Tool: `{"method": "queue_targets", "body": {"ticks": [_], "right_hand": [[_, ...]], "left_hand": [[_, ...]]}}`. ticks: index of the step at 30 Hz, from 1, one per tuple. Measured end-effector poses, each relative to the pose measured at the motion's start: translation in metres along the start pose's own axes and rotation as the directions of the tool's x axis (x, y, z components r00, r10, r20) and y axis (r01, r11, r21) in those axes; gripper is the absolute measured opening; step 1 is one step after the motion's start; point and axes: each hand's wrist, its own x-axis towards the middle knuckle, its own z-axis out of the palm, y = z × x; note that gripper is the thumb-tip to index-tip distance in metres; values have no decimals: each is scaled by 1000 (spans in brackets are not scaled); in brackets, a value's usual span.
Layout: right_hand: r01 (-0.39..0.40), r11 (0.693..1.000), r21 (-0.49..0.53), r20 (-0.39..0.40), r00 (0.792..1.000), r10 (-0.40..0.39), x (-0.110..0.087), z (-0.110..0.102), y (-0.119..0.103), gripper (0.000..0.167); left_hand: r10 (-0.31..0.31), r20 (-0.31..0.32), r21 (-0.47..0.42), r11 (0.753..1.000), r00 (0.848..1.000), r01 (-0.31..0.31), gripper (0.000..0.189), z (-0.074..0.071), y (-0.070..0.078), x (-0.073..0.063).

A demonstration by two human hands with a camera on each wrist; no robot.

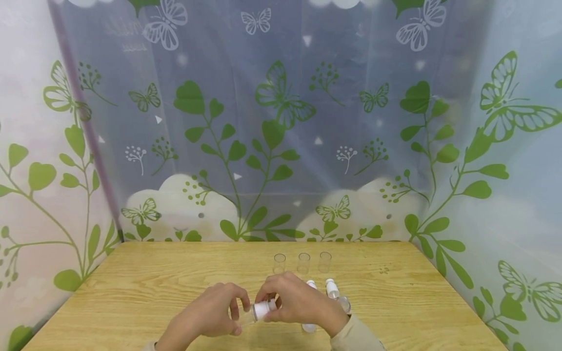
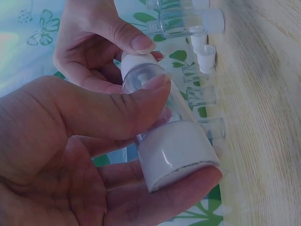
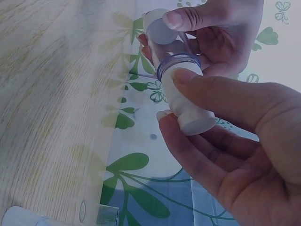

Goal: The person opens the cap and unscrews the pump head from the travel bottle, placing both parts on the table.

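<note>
Over the front of the table, my left hand [image 1: 215, 309] holds a small clear bottle [image 2: 176, 146] with a white base, thumb along its side and fingers under the base. My right hand [image 1: 298, 302] pinches the white pump top [image 3: 181, 96] between thumb and fingers, at the bottle's neck end. The bottle lies tilted between both hands, its pump end toward the right hand. In the right wrist view the pump's white collar sits right at the bottle's clear rim. Part of the bottle wall is hidden behind my left thumb.
Three clear caps [image 1: 303, 263] stand in a row toward the back of the wooden table [image 1: 175, 273]. White pump tops [image 1: 332, 288] lie right of centre, partly behind my right hand. Clear bottles with white bases [image 2: 183, 22] lie nearby. A leaf-patterned curtain [image 1: 281, 146] surrounds the table.
</note>
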Motion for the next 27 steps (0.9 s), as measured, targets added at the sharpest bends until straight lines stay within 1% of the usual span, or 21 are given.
{"method": "queue_targets", "body": {"ticks": [11, 21, 27], "right_hand": [[-8, 1000, -21, -9, 1000, 8, -1, -1, 0, 25], [-4, 999, -46, 5, 1000, 4, 0, 0, 1, 25], [-14, 999, -46, 21, 1000, 15, -1, -1, 1, 28]], "left_hand": [[-5, 4, -14, 1000, 1000, 5, 34, 0, 1, 1], [-33, 14, -42, 999, 999, 34, 34, 1, 0, 3], [-29, 10, -35, 999, 1000, 30, 34, 2, -1, 4]]}}
